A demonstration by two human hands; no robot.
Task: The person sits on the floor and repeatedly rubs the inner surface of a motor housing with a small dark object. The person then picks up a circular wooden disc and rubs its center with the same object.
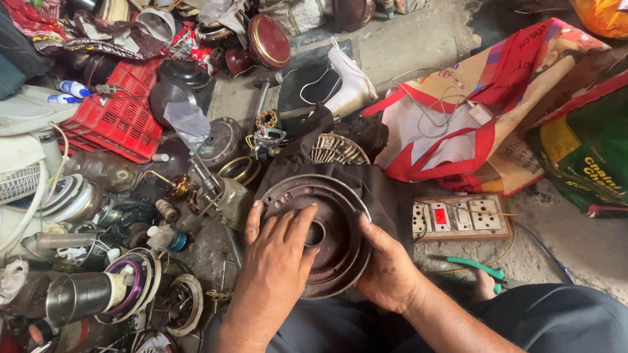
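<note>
A round, dark brown metal motor cover with a hole at its centre rests on a dark cloth over my lap. My left hand lies flat on its left face, fingers spread toward the centre hole. My right hand grips its lower right rim from below. Both hands hold the cover tilted toward me.
A switchboard with sockets lies to the right, green-handled pliers below it. A red crate, motor parts, a wound stator, metal rings and a steel cylinder crowd the left. Red-trimmed bags sit at right.
</note>
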